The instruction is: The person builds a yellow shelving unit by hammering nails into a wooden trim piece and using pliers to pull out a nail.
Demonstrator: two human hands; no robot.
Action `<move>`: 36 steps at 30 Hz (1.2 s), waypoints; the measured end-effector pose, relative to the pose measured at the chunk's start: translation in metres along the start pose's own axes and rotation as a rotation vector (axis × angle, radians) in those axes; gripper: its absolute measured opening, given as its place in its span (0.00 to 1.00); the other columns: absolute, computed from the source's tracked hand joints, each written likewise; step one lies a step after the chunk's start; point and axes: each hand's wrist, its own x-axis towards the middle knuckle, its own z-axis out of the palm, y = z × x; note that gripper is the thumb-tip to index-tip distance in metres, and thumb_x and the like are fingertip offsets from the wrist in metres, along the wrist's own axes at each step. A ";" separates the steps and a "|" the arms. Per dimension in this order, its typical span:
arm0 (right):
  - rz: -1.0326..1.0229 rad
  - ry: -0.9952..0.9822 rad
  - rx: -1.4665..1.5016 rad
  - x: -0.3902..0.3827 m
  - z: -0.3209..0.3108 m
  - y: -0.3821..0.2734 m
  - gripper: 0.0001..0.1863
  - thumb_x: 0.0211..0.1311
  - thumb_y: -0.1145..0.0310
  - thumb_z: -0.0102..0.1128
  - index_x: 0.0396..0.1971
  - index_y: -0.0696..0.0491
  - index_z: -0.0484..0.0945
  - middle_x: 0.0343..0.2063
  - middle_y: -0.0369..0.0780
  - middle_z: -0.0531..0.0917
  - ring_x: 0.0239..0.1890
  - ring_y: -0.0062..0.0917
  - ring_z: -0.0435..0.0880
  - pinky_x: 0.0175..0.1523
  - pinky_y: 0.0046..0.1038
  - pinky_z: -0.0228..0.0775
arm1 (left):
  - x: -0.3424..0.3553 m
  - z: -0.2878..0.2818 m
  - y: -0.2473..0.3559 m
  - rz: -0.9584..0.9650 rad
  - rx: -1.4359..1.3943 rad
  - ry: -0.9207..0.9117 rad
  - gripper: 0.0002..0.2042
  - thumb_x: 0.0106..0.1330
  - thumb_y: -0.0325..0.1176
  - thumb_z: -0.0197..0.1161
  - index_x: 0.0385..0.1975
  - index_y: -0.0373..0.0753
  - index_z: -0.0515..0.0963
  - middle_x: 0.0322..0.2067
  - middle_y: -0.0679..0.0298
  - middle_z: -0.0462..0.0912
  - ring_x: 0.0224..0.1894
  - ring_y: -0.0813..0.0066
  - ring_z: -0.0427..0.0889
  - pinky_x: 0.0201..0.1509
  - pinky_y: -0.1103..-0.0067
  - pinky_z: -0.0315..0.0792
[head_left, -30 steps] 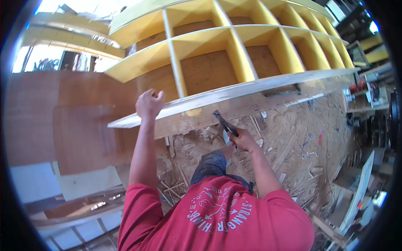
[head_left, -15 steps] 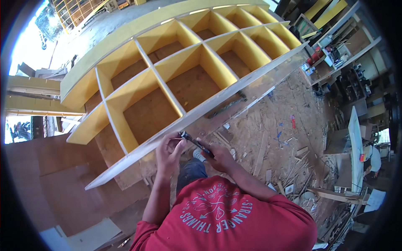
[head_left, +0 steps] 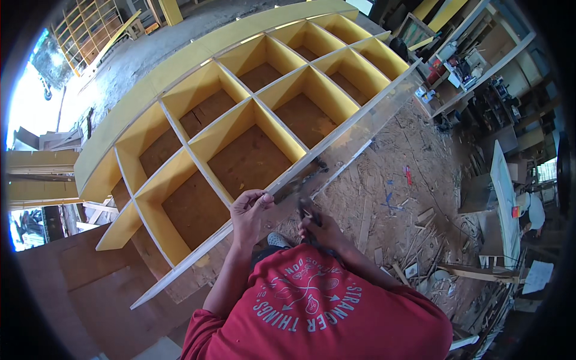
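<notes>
My left hand is raised at the near edge of a large yellow wooden grid frame. Its thumb and forefinger are pinched together at the long front board; anything between them is too small to make out. Farther right and a little lower, my right hand is wrapped round a dark, slim hand tool. The tool points up and away from me, apart from the board, and blur hides its exact kind.
Brown sheets lie at the left. Wood offcuts and shavings litter the floor at right. Beyond stand a cluttered bench and a person beside a leaning board. Yellow beams extend at far left.
My hands have drawn apart: the tool's end was at my left fingertips and is now away to the right, pointing upward. My view has shifted, and my left hand now overlaps the board's edge.
</notes>
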 end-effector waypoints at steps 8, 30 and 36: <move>0.289 0.816 -0.055 0.145 -0.189 0.219 0.12 0.75 0.64 0.65 0.41 0.60 0.81 0.27 0.42 0.85 0.26 0.27 0.84 0.32 0.35 0.73 | -0.018 0.024 0.000 -0.057 0.259 0.084 0.08 0.74 0.25 0.69 0.48 0.29 0.84 0.39 0.59 0.89 0.40 0.73 0.90 0.48 0.76 0.86; -0.264 0.570 -0.748 0.195 -0.051 0.144 0.44 0.63 0.31 0.65 0.51 0.65 0.86 0.38 0.64 0.89 0.43 0.50 0.92 0.51 0.47 0.83 | -0.236 -0.122 -0.060 -0.021 0.297 0.930 0.09 0.72 0.32 0.72 0.42 0.31 0.87 0.31 0.66 0.88 0.31 0.82 0.84 0.36 0.81 0.80; 0.211 0.091 -0.843 0.210 -0.101 0.196 0.38 0.66 0.46 0.71 0.59 0.67 0.78 0.43 0.57 0.89 0.43 0.44 0.92 0.46 0.43 0.84 | -0.222 -0.262 -0.087 0.019 0.252 0.889 0.11 0.69 0.31 0.73 0.44 0.30 0.88 0.31 0.65 0.89 0.30 0.81 0.84 0.35 0.80 0.79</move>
